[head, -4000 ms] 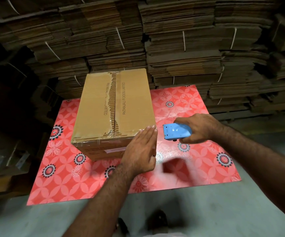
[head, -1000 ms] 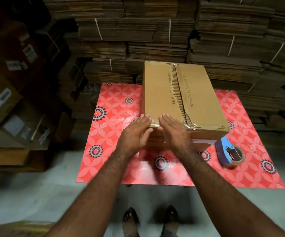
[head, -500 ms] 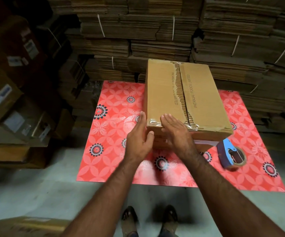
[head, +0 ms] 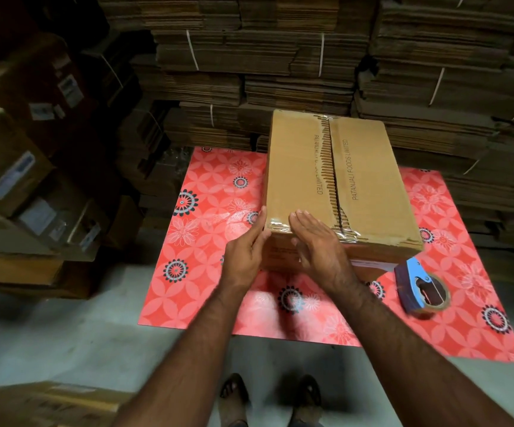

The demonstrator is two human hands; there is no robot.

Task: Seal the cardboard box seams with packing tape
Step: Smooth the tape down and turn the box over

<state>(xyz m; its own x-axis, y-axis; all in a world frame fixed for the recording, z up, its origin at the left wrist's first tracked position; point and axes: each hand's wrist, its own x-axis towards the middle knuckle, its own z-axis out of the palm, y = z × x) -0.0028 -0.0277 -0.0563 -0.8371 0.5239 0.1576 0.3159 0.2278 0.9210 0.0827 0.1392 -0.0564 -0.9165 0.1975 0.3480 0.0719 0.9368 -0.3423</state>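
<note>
Beyond your hands, bundled stacks of flattened cardboard (head: pixel 280 57) fill the whole back of the view, and labelled cartons (head: pixel 18 167) are piled off to your left. Under and around your hands spreads the red flower-patterned mat (head: pixel 206 272), lying on the grey floor (head: pixel 49 343). The cardboard box (head: pixel 363 186) stands on that mat straight ahead of you, its top centre seam running away from you, with clear packing tape (head: pixel 346 234) wrinkled over the near edge just right of your right fingertips. Your right hand (head: pixel 320 248) lies flat with straight fingers over the box's near top edge. Your left hand (head: pixel 244 252) rests against the near left corner, fingers extended up the side, gripping nothing. The blue tape dispenser (head: pixel 420 288) with its brown roll sits on the mat to the right of your right hand, apart from it, just beside the box's near right corner.
</note>
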